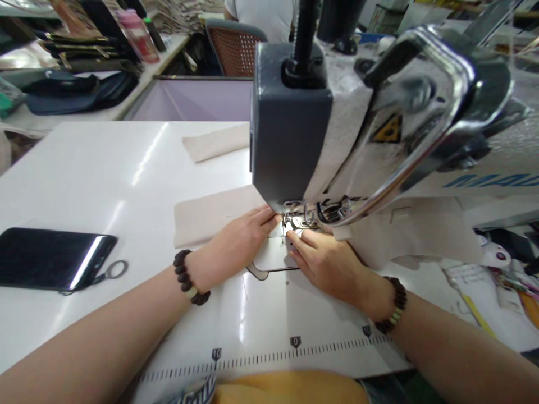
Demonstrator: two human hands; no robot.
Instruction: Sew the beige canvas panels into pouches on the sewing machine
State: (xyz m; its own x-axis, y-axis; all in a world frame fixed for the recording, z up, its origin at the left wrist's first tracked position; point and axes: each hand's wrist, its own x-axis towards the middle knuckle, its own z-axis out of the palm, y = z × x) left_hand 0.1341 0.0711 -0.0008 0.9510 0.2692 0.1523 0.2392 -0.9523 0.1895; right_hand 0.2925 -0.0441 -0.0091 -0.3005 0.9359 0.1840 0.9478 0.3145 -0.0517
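Note:
A sewing machine [290, 123] with a dark grey front stands over the white table. Beside its needle and presser foot [300, 221], my left hand [240, 238] lies with outstretched fingers at the edge of a beige fabric strip [210, 216]. My right hand [332, 261] rests on the other side of the foot, its fingers spread and their tips near the metal needle plate [273, 255]. More beige fabric [412, 233] lies beyond the right hand, under the machine arm. Whether the right fingertips touch any cloth cannot be made out. Each wrist wears a dark beaded bracelet.
Another beige strip [219, 143] lies farther back on the white table [126, 185]. A black phone [50, 258] with a ring strap is at the left. Paper and small items [492, 286] sit at the right. A pink bottle [138, 36] and a person [263, 19] are behind.

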